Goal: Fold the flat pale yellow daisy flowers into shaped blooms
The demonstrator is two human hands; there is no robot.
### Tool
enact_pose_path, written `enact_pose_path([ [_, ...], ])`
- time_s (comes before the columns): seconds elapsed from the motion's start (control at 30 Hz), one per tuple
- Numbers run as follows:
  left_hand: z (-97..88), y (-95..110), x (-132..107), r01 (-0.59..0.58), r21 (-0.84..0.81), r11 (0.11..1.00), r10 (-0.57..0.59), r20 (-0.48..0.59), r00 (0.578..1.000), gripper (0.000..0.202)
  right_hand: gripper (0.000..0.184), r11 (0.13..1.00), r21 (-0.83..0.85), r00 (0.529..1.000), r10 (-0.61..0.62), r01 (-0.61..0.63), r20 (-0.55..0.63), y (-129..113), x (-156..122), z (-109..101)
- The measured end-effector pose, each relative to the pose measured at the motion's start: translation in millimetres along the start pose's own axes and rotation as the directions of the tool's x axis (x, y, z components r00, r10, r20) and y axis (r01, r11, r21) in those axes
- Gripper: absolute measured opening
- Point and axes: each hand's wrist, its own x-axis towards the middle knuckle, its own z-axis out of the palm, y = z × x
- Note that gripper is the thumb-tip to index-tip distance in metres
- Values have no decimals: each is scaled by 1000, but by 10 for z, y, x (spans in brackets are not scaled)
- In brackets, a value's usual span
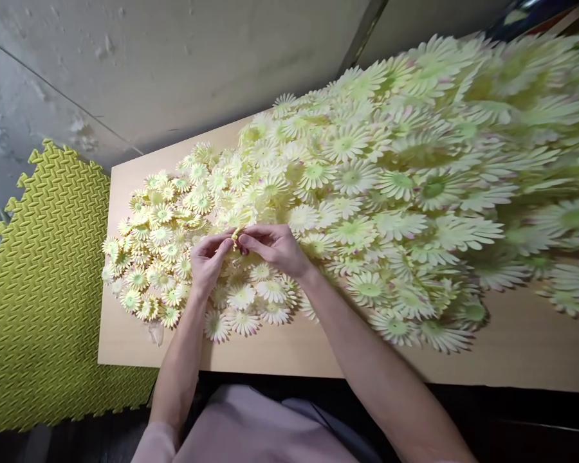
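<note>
My left hand [208, 258] and my right hand [278, 249] meet over the heap of flowers, both closed in a pinch. Between their fingertips is a small yellow flower piece [236, 235], seen edge-on and partly hidden by the fingers. Smaller pale-yellow artificial daisy heads [161, 235] lie in a pile to the left of my left hand. Larger cream daisy heads [354, 177] with green centres and some pink petal tips are heaped from the middle to the far right. A few cream flower heads [241, 296] lie just below my hands.
The heaps rest on a light wooden table [289, 350], whose front edge runs close to my body. A yellow-green foam mat [53, 276] is at the left. Behind the table stands a grey, stained wall [212, 58]. A small clear plastic piece [155, 332] lies at the lower left.
</note>
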Motion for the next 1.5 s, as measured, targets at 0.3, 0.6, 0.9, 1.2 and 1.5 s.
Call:
enact_pose_path([
  [0.3,-14,-25,14,19,37,999,-18,-27,999,15,25,995,59,996,80,-78,-44,58,-8,-5],
  [0.6,-5,-78,9,81,-2,997,-81,-82,993,20,22,993,54,991,107,-103,-75,97,-24,-25],
  [0.9,7,-120,-4,120,-134,984,-133,-98,986,22,13,995,12,995,102,-102,-19,-6,-44,40],
  [1.2,-11,-65,57,145,-345,927,-240,-253,937,36,22,962,274,977,50,9,-206,-131,-59,-104],
  [1.5,58,-97,-38,118,-105,987,-129,-110,986,25,20,996,-9,965,-94,94,-247,-89,-79,-62],
])
